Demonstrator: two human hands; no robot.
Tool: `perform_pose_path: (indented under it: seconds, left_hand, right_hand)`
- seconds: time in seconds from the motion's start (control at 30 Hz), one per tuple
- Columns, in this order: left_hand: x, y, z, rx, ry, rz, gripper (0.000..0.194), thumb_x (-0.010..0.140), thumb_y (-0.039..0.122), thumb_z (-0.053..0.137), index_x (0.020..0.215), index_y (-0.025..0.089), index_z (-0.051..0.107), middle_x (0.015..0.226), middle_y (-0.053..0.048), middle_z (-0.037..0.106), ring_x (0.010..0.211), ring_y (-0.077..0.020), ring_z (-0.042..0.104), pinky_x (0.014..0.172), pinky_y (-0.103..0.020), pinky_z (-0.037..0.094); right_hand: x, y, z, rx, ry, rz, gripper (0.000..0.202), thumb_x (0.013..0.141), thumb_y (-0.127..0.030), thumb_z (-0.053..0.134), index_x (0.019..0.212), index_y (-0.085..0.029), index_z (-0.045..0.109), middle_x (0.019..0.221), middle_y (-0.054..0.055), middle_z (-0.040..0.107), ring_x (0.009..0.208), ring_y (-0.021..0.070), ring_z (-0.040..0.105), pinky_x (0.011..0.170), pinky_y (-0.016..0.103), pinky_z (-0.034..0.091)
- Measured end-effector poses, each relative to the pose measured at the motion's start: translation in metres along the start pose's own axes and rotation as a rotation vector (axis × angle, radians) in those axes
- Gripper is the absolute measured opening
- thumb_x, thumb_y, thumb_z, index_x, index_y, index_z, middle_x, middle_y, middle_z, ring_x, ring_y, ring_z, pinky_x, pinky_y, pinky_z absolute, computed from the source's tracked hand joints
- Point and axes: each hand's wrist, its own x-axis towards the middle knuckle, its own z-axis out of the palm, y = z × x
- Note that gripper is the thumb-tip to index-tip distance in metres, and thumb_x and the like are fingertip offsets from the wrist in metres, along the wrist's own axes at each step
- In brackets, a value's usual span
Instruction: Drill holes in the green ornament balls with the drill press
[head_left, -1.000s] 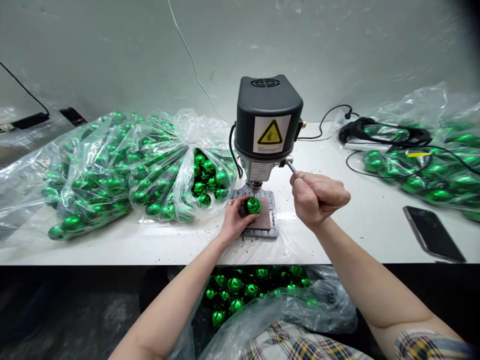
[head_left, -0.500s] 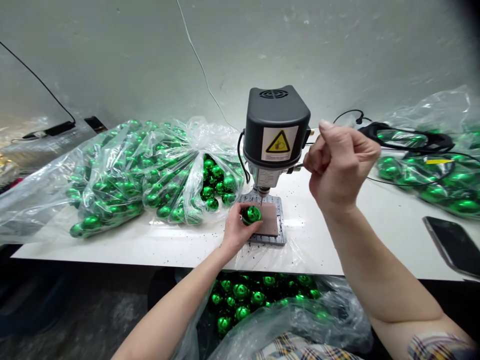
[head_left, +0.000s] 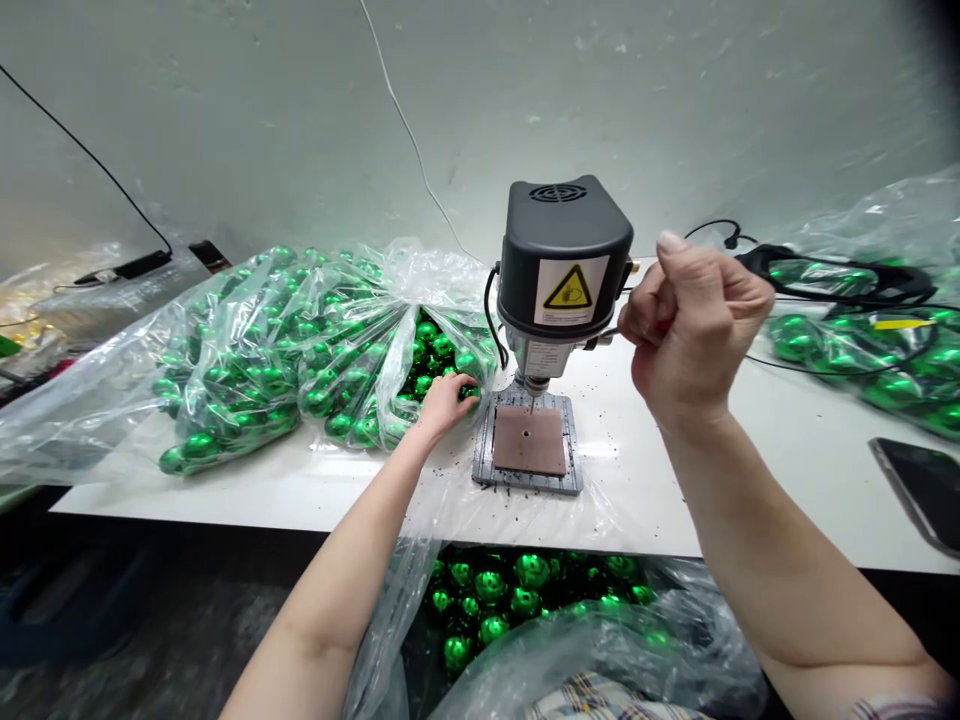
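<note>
My left hand point(head_left: 445, 404) is at the mouth of a clear plastic bag point(head_left: 390, 400), left of a small bench drill press point(head_left: 564, 255). Its thumb and fingers curve around a shiny green ball point(head_left: 469, 392), largely covered by them. On the right, my right hand point(head_left: 694, 325) is closed in a fist around the feed lever of the drill press; the fingers hide most of the lever. Beneath the drill bit point(head_left: 532, 403), a brown square plate point(head_left: 530, 455) with a small hole lies bare on the grey slotted base point(head_left: 484, 465).
Another open bag of green balls point(head_left: 491, 588) hangs below the front table edge. A bagged heap of balls point(head_left: 892, 370) and a black cable point(head_left: 847, 275) are at right, with a phone point(head_left: 919, 490) near the edge. Dark shavings dot the white table point(head_left: 247, 500).
My left hand has moved left and back from the plate to the bag mouth. The ball it held on the plate is gone from there. My right hand stays at the lever.
</note>
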Motion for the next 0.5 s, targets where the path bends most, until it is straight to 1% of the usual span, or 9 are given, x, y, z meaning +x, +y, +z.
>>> perform_pose_path:
  seconds: [0.07,0.13,0.2,0.27,0.33,0.4,0.47,0.5]
  left_hand:
    - [-0.004,-0.002,-0.001,0.027,-0.045,0.017,0.029,0.072,0.014,0.073,0.1,0.023,0.077,0.088,-0.006,0.058,0.086,-0.0252,0.057,0.088,-0.039,0.046]
    - [-0.013,-0.003,-0.006,0.016,-0.042,0.022,0.035,0.07,0.011,0.074,0.103,0.023,0.077,0.087,-0.004,0.052,0.083,-0.0225,0.056,0.088,-0.038,0.046]
    - [-0.022,-0.002,-0.012,-0.053,0.008,0.014,0.035,0.071,0.015,0.073,0.106,0.023,0.076,0.089,-0.002,0.049,0.078,-0.0184,0.053,0.084,-0.036,0.047]
    - [-0.03,0.001,-0.019,-0.187,0.091,-0.018,0.031,0.076,0.022,0.072,0.107,0.023,0.075,0.092,-0.003,0.049,0.073,-0.0145,0.051,0.077,-0.032,0.048]
    - [-0.036,0.009,-0.023,-0.424,0.162,-0.091,0.031,0.08,0.031,0.071,0.11,0.022,0.074,0.095,-0.004,0.054,0.07,-0.0126,0.051,0.071,-0.029,0.049]
    - [-0.039,0.019,-0.026,-0.773,0.182,-0.209,0.036,0.084,0.039,0.067,0.116,0.022,0.071,0.096,-0.005,0.061,0.072,-0.0136,0.057,0.069,-0.029,0.051]
    - [-0.042,0.03,-0.025,-1.135,0.131,-0.34,0.04,0.086,0.044,0.066,0.119,0.022,0.067,0.101,-0.007,0.067,0.081,-0.0169,0.064,0.074,-0.033,0.056]
    - [-0.043,0.036,-0.023,-1.273,0.092,-0.393,0.041,0.086,0.045,0.067,0.119,0.021,0.066,0.104,-0.008,0.069,0.086,-0.0184,0.067,0.078,-0.036,0.058]
  right_hand:
    - [0.0,0.0,0.0,0.006,-0.002,0.001,0.049,0.088,-0.027,0.066,0.047,-0.021,0.039,0.042,-0.006,0.037,0.034,0.0058,0.028,0.036,0.029,0.022]
    - [0.0,0.0,-0.001,0.029,0.01,0.012,0.048,0.088,-0.023,0.064,0.046,-0.02,0.04,0.041,-0.006,0.038,0.034,0.0057,0.029,0.036,0.029,0.022]
    - [0.0,0.0,-0.001,0.052,0.022,0.022,0.047,0.087,-0.02,0.064,0.045,-0.02,0.042,0.041,-0.006,0.039,0.034,0.0059,0.03,0.036,0.03,0.021]
    - [0.0,0.001,-0.001,0.057,0.025,0.02,0.047,0.086,-0.021,0.065,0.045,-0.021,0.042,0.041,-0.006,0.039,0.034,0.0062,0.03,0.036,0.03,0.021]
    - [0.0,0.002,-0.001,0.039,0.019,0.002,0.049,0.087,-0.025,0.066,0.046,-0.021,0.04,0.041,-0.006,0.037,0.034,0.0064,0.029,0.035,0.03,0.021]
    - [0.001,0.002,-0.001,0.024,0.007,-0.011,0.051,0.087,-0.029,0.067,0.046,-0.021,0.039,0.041,-0.006,0.036,0.035,0.0062,0.028,0.035,0.03,0.022]
    - [0.001,0.003,-0.001,0.036,0.005,-0.013,0.05,0.087,-0.029,0.068,0.047,-0.021,0.039,0.041,-0.006,0.036,0.035,0.0062,0.027,0.035,0.03,0.021]
    - [0.001,0.002,0.0,0.053,0.006,-0.01,0.05,0.086,-0.028,0.069,0.046,-0.021,0.04,0.041,-0.006,0.036,0.035,0.0063,0.027,0.035,0.031,0.021]
